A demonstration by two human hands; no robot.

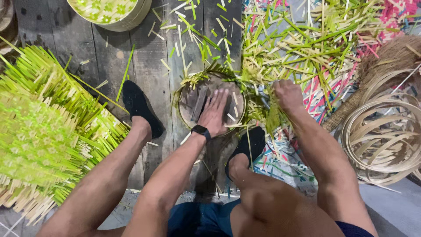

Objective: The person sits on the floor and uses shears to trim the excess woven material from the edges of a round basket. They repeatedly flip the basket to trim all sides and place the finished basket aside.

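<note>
Left hand [215, 110] flat, fingers spread, pressing round wooden block [189, 115] between feet, beside dark blade [200, 102]. Right hand [287, 94] curled into green strip pile [302, 52], seemingly gripping strips; grip partly hidden. Woven mat [44, 131] well apart, left.

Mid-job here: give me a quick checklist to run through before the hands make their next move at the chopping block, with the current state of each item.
1. Left hand flat on the round wooden block: ok, palm down, fingers spread.
2. Dark flat tool on the block, beside the left hand: ok, lying loose, not gripped.
3. Right hand on the pile of green strips: cannot tell whether it grips any; the fingers are buried.
4. Block top free of offcuts: not ok, a few pale slivers lie on it.
5. Feet in black shoes either side of the block: ok, apart from both hands.
6. Coiled pale bands at the right: ok, away from the right hand.
</note>
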